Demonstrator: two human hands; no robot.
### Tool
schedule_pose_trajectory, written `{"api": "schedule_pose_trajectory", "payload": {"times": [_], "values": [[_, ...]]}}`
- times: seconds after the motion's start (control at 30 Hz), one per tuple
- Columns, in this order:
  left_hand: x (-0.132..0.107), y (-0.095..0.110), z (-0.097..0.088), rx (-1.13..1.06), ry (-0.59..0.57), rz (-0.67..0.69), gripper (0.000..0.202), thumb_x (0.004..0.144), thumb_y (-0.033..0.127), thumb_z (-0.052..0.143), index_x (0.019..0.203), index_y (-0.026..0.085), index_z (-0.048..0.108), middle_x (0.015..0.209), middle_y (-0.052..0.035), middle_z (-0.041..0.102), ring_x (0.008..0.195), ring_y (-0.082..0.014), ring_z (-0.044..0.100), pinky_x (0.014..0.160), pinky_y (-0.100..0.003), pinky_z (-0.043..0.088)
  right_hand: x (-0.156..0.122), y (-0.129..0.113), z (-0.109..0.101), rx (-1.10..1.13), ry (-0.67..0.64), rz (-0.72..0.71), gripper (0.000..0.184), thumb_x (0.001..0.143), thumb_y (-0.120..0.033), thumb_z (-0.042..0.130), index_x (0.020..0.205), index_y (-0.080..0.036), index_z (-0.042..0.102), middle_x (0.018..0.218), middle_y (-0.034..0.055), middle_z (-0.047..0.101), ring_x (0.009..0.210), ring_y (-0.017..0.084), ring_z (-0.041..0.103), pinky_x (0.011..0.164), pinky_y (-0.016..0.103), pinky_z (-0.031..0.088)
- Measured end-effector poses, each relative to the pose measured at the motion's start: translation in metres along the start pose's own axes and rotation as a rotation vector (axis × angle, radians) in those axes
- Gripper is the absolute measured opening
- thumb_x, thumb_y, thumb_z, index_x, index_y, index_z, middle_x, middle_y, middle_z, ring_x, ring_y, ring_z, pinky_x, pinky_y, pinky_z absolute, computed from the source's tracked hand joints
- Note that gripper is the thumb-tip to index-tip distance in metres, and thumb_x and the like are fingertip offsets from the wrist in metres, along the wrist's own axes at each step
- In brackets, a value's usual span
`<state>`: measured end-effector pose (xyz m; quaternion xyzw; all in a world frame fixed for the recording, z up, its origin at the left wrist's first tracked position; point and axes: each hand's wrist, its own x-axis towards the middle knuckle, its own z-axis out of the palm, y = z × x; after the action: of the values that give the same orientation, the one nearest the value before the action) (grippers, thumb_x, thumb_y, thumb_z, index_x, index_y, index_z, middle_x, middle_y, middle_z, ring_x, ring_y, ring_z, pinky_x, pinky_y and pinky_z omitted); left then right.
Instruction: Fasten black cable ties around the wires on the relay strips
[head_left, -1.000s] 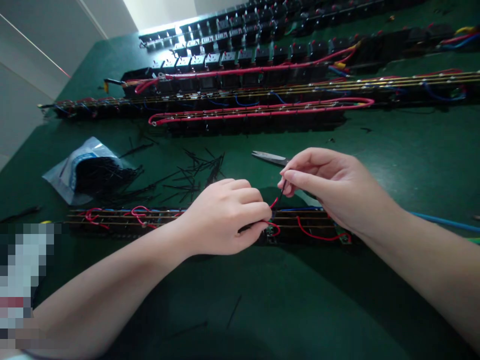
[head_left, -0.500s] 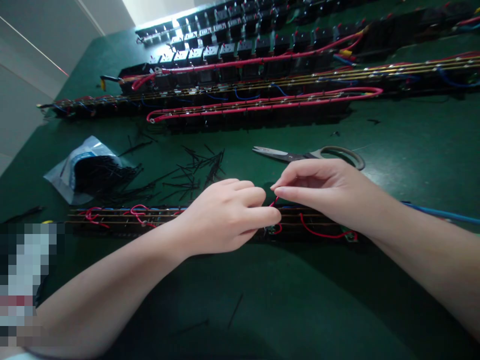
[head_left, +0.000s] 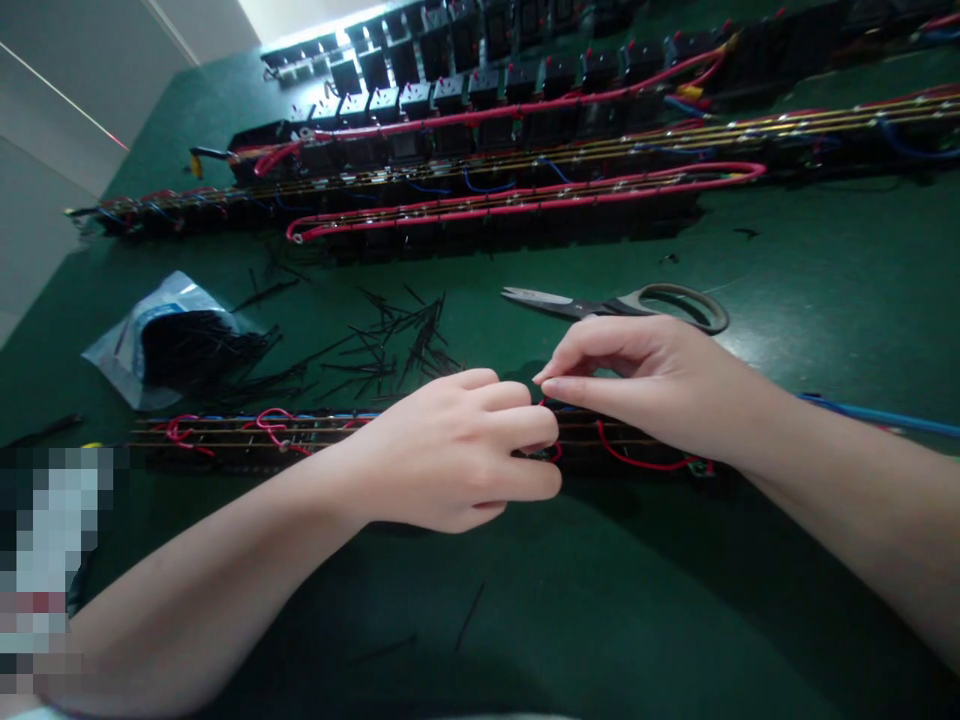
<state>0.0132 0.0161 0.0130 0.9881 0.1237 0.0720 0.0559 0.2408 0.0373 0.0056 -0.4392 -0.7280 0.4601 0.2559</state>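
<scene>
Across the green table in front of me lies a long, dark wired strip (head_left: 645,425) with thin brass rods along it. My right hand (head_left: 645,375) is above its middle, thumb and forefinger pinched on the end of a thin red wire (head_left: 542,402). My left hand (head_left: 469,445) rests over the strip beside it, fingers curled, covering part of the wiring; what lies in those fingers is hidden. Another red wire (head_left: 645,463) loops along the strip to the right. Just beyond my right hand are scissors (head_left: 611,306) with grey handles.
An opened plastic bag (head_left: 127,350) of black cable ties lies on the left, with loose black ties (head_left: 390,335) scattered beside it. Several more wired strips (head_left: 525,195) with red cables stretch across the back. A blue cable (head_left: 885,415) runs off to the right.
My left hand has shifted slightly down towards me, and its fingers have changed position. Less of the red wire shows between the hands. My right hand keeps its pinch.
</scene>
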Motion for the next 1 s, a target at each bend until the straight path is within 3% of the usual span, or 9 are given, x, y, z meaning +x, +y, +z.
{"api": "schedule_pose_trajectory", "payload": {"times": [0.43,0.63,1.0], "values": [[0.0017,0.0038,0.0029,0.114,0.031,0.026,0.02,0.103,0.019,0.048,0.099,0.024,0.067,0.097,-0.002,0.065,0.086,-0.0184,0.051,0.074,-0.036,0.038,0.0004,-0.0042,-0.0011,-0.022,-0.018,-0.003,0.015,0.08,-0.036,0.068,0.07,-0.025,0.072,0.07,0.0014,0.071,0.066,0.02,0.062,0.062,0.035,0.045],[0.0015,0.0054,0.0034,0.137,0.045,0.021,0.019,0.102,0.019,0.048,0.098,0.021,0.066,0.092,-0.0022,0.063,0.083,-0.0191,0.05,0.072,-0.038,0.037,-0.0037,-0.0046,-0.0025,-0.131,-0.051,-0.109,0.016,0.084,-0.035,0.067,0.072,-0.025,0.071,0.07,0.0013,0.071,0.065,0.019,0.062,0.061,0.035,0.045],[0.0028,0.0063,0.0025,0.097,-0.017,-0.005,0.013,0.1,0.018,0.05,0.1,0.022,0.062,0.098,-0.0011,0.062,0.086,-0.0204,0.05,0.075,-0.038,0.037,-0.001,0.0025,-0.0046,-0.116,-0.095,-0.155,0.016,0.086,-0.033,0.067,0.08,-0.02,0.073,0.074,0.0012,0.073,0.067,0.015,0.065,0.062,0.028,0.05]]}}
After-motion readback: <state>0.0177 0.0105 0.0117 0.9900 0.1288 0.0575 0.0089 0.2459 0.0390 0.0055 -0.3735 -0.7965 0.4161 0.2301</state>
